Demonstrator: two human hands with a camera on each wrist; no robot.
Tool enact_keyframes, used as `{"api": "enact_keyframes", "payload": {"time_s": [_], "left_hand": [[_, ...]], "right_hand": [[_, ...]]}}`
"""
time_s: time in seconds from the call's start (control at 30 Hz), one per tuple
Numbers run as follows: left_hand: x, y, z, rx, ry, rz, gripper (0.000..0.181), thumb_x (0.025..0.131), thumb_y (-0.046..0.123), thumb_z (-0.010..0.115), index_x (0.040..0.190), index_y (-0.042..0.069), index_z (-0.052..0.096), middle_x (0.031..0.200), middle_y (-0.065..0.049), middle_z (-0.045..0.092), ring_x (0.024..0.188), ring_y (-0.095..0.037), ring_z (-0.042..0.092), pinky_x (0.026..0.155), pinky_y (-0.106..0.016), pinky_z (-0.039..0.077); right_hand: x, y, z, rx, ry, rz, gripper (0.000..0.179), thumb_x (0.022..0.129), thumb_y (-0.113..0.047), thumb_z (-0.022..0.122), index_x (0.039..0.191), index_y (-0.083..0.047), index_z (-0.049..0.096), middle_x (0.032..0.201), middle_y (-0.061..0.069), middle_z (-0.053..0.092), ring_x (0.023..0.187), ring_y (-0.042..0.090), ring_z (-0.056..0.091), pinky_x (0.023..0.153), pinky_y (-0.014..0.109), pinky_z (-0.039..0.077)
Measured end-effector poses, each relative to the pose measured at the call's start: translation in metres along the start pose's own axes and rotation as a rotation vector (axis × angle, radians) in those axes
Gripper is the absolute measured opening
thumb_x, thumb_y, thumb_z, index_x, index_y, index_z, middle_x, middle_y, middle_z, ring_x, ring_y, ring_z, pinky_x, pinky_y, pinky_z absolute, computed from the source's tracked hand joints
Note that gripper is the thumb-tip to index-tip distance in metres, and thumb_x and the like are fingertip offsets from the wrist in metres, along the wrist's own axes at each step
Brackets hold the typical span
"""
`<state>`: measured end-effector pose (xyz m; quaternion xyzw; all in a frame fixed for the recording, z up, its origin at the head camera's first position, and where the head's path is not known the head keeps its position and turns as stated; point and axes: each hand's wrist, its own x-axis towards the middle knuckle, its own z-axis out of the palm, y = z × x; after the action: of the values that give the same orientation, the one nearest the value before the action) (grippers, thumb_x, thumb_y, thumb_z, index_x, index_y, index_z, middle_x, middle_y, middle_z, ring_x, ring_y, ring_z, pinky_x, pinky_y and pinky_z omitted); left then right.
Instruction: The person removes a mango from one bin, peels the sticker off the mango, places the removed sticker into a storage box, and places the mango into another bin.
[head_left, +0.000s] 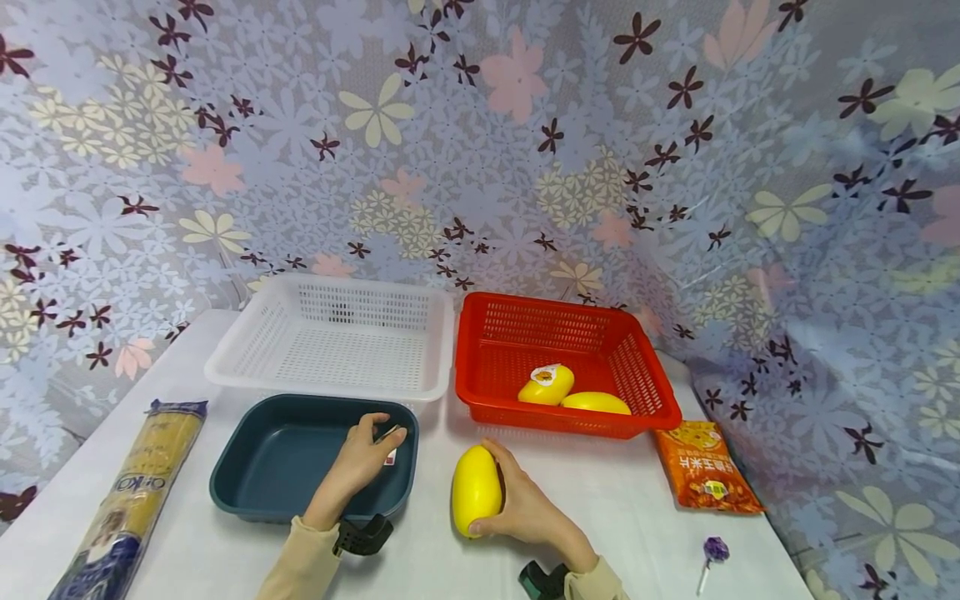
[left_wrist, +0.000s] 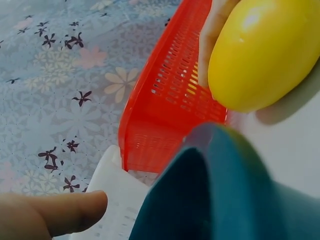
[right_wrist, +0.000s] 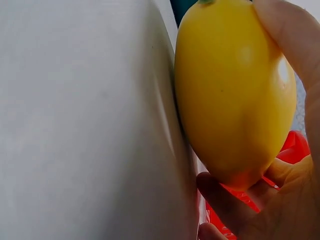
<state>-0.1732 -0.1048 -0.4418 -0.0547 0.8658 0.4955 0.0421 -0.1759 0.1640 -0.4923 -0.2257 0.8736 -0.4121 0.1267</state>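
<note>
My right hand (head_left: 528,507) grips a smooth yellow melon (head_left: 476,492) from its right side, over the white table in front of the red basket. In the right wrist view, the thumb lies on one side of the melon (right_wrist: 232,95) and the fingers are at its lower end. Whether it touches the table I cannot tell. My left hand (head_left: 358,457) is over the right part of a dark teal bin (head_left: 285,467), fingers loosely bent. One finger (left_wrist: 75,212) shows straight beside the bin's blurred rim (left_wrist: 225,175) in the left wrist view; I see nothing held there.
Two more yellow melons (head_left: 596,403) lie in the red basket (head_left: 570,421). A white basket (head_left: 330,383) stands behind the teal bin. An orange snack bag (head_left: 708,471) and a purple lollipop (head_left: 716,549) lie at right, a pasta pack (head_left: 131,500) at left.
</note>
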Motion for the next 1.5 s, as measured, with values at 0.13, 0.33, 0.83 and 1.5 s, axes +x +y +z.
{"api": "enact_keyframes", "payload": {"time_s": [0.13, 0.33, 0.83, 1.5], "left_hand": [[-0.003, 0.003, -0.002, 0.039, 0.0, 0.022, 0.049, 0.097, 0.03, 0.055, 0.131, -0.004, 0.049, 0.134, -0.036, 0.043, 0.119, -0.047, 0.05, 0.095, -0.06, 0.042], [-0.008, 0.007, -0.004, 0.108, 0.01, 0.031, 0.046, 0.097, 0.034, 0.055, 0.129, 0.002, 0.054, 0.132, -0.029, 0.048, 0.111, -0.038, 0.058, 0.089, -0.057, 0.045], [-0.016, 0.014, -0.025, 0.159, 0.039, 0.058, 0.045, 0.097, 0.035, 0.055, 0.131, 0.005, 0.055, 0.137, -0.024, 0.051, 0.124, -0.047, 0.048, 0.093, -0.066, 0.039], [-0.013, 0.006, -0.06, -0.04, 0.35, 0.037, 0.042, 0.099, 0.029, 0.051, 0.133, 0.004, 0.052, 0.137, -0.023, 0.054, 0.127, -0.041, 0.05, 0.098, -0.057, 0.043]], "right_hand": [[0.0, -0.001, 0.001, -0.007, 0.01, -0.009, 0.117, 0.064, -0.043, 0.088, 0.153, -0.012, 0.019, 0.158, 0.015, 0.025, 0.136, 0.033, 0.038, 0.111, 0.061, 0.031], [-0.001, -0.004, 0.002, 0.0, 0.012, -0.026, 0.118, 0.063, -0.042, 0.088, 0.153, -0.011, 0.018, 0.159, 0.015, 0.021, 0.138, 0.032, 0.036, 0.111, 0.06, 0.031], [-0.002, -0.012, 0.005, 0.017, 0.004, -0.052, 0.119, 0.062, -0.034, 0.089, 0.154, -0.012, 0.016, 0.161, 0.012, 0.016, 0.143, 0.03, 0.028, 0.112, 0.061, 0.029], [-0.002, -0.014, 0.006, 0.007, 0.011, -0.066, 0.12, 0.061, -0.032, 0.089, 0.154, -0.013, 0.016, 0.161, 0.01, 0.016, 0.142, 0.029, 0.03, 0.111, 0.061, 0.031]]}}
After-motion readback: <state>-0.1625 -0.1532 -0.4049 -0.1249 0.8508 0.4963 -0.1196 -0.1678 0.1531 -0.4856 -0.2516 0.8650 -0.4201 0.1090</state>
